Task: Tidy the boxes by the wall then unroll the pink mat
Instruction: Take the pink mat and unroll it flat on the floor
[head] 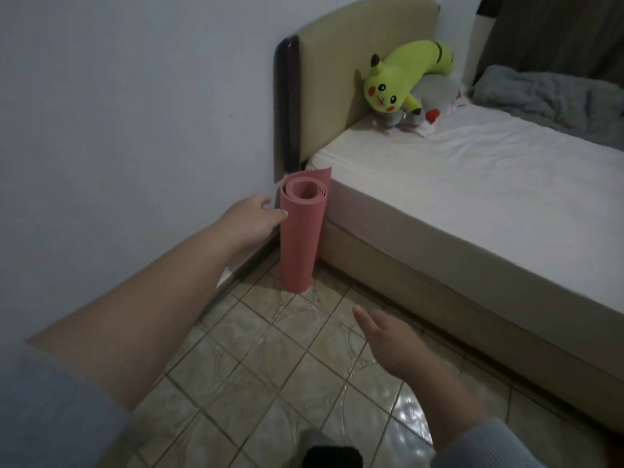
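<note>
A rolled pink mat stands upright on the tiled floor in the corner between the wall and the bed. My left hand reaches out beside its upper left side, fingers apart, with the thumb touching the roll; it does not grip it. Lower down and nearer to me, my right hand hovers over the floor, flat and open, holding nothing. No boxes are in view.
A bed with a white sheet and beige headboard fills the right side. A yellow plush toy and a grey blanket lie on it. The white wall runs along the left, glossy floor tiles below.
</note>
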Demonstrator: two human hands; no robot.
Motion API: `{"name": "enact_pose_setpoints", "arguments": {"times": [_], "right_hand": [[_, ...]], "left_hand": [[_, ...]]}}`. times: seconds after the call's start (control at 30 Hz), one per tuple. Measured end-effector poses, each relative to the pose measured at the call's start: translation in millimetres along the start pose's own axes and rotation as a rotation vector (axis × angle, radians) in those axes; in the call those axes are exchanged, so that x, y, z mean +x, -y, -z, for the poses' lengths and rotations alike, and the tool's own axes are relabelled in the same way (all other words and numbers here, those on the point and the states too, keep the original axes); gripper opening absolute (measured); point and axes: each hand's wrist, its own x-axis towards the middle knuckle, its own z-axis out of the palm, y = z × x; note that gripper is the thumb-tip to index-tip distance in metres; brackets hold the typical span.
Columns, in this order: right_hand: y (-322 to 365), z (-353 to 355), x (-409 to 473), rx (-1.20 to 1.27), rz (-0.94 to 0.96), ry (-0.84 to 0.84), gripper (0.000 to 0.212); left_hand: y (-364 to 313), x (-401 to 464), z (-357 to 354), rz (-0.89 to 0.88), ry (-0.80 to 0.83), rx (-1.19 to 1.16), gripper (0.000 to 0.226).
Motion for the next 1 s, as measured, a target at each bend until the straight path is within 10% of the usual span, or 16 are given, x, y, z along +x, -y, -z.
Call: {"name": "enact_pose_setpoints", "arguments": {"times": [0.2,0.37,0.73,1.0], "right_hand": [[19.4,63.6,137.5,-0.018,0.061,0.019,0.052],[67.5,107.7,257.8,-0.089,0.162,-0.002,0.049],[119.4,114.0,488.9,-0.048,0.150,0.037,0.052],[73.1,55.9,578.5,0.038,-0.078,0.162,0.086]], "left_hand": [[-14.4,90.9,-24.4,0.045,0.019,-0.004,0.009],[8.4,146.3,-55.1,0.166,0.149,-0.046,0.056],[40.9,299.0,-94.6,0.191,0.234,-0.076,0.035],[59.2,467.7,-101.3,0.288,0.098,0.167,0.096]]}}
